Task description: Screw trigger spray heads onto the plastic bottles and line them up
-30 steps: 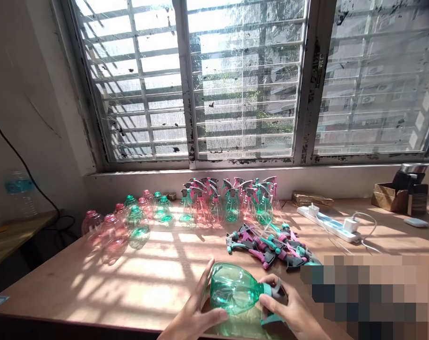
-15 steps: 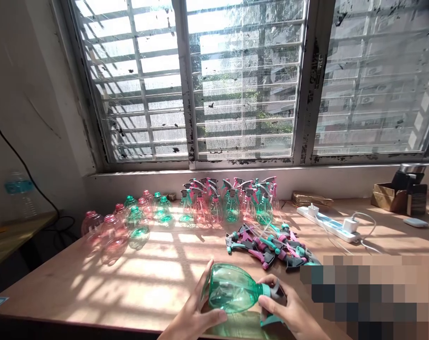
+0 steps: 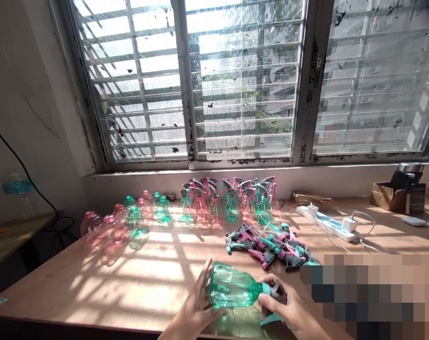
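Note:
A clear green spray bottle (image 3: 233,284) lies on its side in the air above the table's front edge, its neck pointing right. My left hand (image 3: 196,300) is curled around its base, with thumb below and fingers behind. At the neck, my right hand (image 3: 288,302) grips the teal and dark grey trigger sprayer (image 3: 266,289) fitted on the bottle. Just beyond lies a heap of loose trigger sprayers (image 3: 271,243) in pink, teal and grey.
Several pink and green bottles without sprayers (image 3: 113,233) stand at the left. Bottles with sprayers (image 3: 231,208) are lined up by the window wall. A white power strip (image 3: 327,224) with plugs and a brown box (image 3: 389,196) sit at the right.
The green bottle has turned about its long axis and now looks a little more level. Both hands have stayed in nearly the same place.

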A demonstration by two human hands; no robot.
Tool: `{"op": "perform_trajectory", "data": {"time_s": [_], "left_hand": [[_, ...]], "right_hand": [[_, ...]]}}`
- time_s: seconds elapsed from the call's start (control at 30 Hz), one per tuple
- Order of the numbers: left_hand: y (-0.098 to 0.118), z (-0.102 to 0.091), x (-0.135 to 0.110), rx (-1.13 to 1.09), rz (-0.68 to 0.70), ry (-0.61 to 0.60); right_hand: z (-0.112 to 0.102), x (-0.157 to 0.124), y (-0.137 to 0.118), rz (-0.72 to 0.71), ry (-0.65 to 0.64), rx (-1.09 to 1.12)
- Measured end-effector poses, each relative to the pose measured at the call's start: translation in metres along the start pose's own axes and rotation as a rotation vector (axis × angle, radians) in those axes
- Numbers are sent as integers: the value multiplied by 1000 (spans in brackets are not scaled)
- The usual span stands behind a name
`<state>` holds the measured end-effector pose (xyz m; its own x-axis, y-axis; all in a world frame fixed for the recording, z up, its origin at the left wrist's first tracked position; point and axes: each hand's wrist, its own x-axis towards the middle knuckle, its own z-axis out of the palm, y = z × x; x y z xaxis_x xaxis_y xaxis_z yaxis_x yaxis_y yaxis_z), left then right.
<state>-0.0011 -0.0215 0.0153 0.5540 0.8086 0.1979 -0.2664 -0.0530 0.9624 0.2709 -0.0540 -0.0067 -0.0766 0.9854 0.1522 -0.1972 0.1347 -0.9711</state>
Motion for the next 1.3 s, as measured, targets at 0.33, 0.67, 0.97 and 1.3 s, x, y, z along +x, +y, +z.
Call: {"op": "perform_trajectory", "data": {"time_s": [0.33, 0.67, 0.97, 1.3], "left_hand": [[-1, 2, 3, 109, 70, 90], [4, 5, -3, 19, -17, 58], [17, 15, -4, 62, 0, -4], [1, 1, -2, -25, -3, -32]], "right_hand": [[-4, 0, 2, 13, -1, -91], [-2, 0, -2, 9, -14, -55], [0, 0, -3, 12, -4, -54], [2, -2, -7, -20, -14, -50]]}}
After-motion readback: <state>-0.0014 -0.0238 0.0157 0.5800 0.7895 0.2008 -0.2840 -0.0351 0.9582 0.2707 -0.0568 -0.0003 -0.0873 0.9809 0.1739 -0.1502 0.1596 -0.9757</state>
